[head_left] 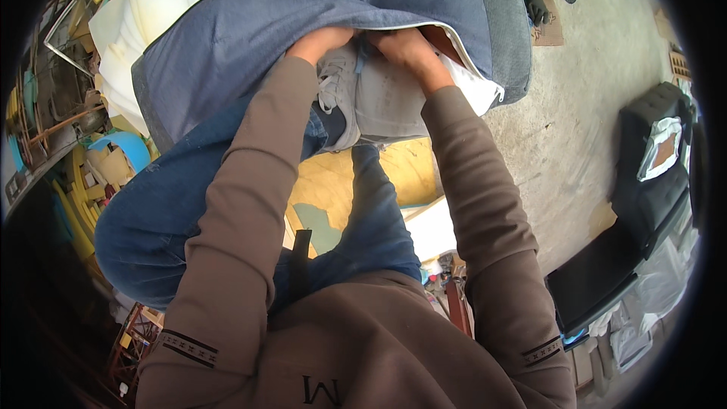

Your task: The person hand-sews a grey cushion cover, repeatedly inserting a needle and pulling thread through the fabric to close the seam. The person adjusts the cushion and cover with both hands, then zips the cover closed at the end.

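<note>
Presently both hands, left hand point(322, 42) and right hand point(405, 49), grip closed on the blue cushion cover point(303, 7) at its open edge, just above the grey shoe point(341, 98) bracing beneath; overstrain there could, I judge, tear the seam or slip free.

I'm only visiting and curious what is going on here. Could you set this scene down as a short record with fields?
Setting: workshop with a concrete floor
Main thing: large blue-grey fabric cushion cover with white foam showing at its opening
Left hand: at the opening's edge, fingers hidden under the fabric
Right hand: gripping the cover's edge at the opening
Support: raised knee and grey laced shoe against the cushion
Nearby: foam pieces at upper left, black cushions at right
</note>
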`<state>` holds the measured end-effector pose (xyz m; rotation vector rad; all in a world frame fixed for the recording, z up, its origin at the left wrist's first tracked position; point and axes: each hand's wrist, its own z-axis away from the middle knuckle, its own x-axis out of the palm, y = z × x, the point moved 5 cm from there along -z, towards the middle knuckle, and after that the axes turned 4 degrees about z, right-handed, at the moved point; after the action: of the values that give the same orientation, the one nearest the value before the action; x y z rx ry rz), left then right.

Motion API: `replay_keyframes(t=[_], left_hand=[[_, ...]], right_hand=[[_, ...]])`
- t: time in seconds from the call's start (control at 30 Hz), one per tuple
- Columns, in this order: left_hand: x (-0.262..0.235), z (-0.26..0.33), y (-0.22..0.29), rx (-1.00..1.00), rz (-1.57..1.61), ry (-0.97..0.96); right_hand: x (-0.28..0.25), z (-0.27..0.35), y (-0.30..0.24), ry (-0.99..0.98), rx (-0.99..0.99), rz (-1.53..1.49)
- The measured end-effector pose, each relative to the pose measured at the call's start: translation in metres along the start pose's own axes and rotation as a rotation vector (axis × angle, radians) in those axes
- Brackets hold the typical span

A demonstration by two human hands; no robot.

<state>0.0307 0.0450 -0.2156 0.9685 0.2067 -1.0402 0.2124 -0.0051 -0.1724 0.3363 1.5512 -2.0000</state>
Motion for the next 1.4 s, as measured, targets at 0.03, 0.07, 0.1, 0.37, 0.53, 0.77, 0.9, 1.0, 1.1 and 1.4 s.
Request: replay_keyframes(t=[0.03, 0.07, 0.1, 0.37, 0.53, 0.77, 0.9, 1.0, 1.1, 1.4], left_hand=[[0.0, -0.003, -0.001, 0.006, -0.019, -0.012], [0.0, -0.006, 0.0, 0.015, -0.041, -0.02], [-0.001, -0.007, 0.0, 0.023, -0.064, -0.025], [-0.006, 0.006, 0.01, -0.026, -0.066, -0.025], [-0.01, 0.011, 0.017, 0.05, -0.136, 0.088], [-0.012, 0.014, 0.019, 0.056, -0.097, 0.07], [-0.009, 0.014, 0.021, 0.052, -0.071, 0.048], [-0.008, 0.013, 0.021, 0.053, -0.065, 0.044], [-0.008, 0.012, 0.02, 0.053, -0.055, 0.051], [-0.003, 0.026, 0.024, 0.016, -0.007, 0.144]], right_hand=[[-0.001, -0.001, -0.01, 0.013, -0.129, -0.037], [0.003, -0.001, -0.007, -0.072, -0.008, 0.021], [0.007, -0.002, -0.009, -0.116, 0.047, 0.059], [0.014, -0.001, -0.004, -0.304, 0.104, 0.188], [-0.015, 0.017, -0.057, -0.06, -0.132, 0.25], [-0.08, 0.109, -0.15, 0.4, -0.658, 0.198], [-0.073, 0.062, -0.13, 0.46, -0.519, 0.685], [-0.04, 0.012, -0.103, 0.119, -0.43, 0.811], [-0.026, -0.006, -0.091, 0.038, -0.415, 0.753], [-0.042, -0.034, -0.062, -0.083, -0.004, 0.275]])
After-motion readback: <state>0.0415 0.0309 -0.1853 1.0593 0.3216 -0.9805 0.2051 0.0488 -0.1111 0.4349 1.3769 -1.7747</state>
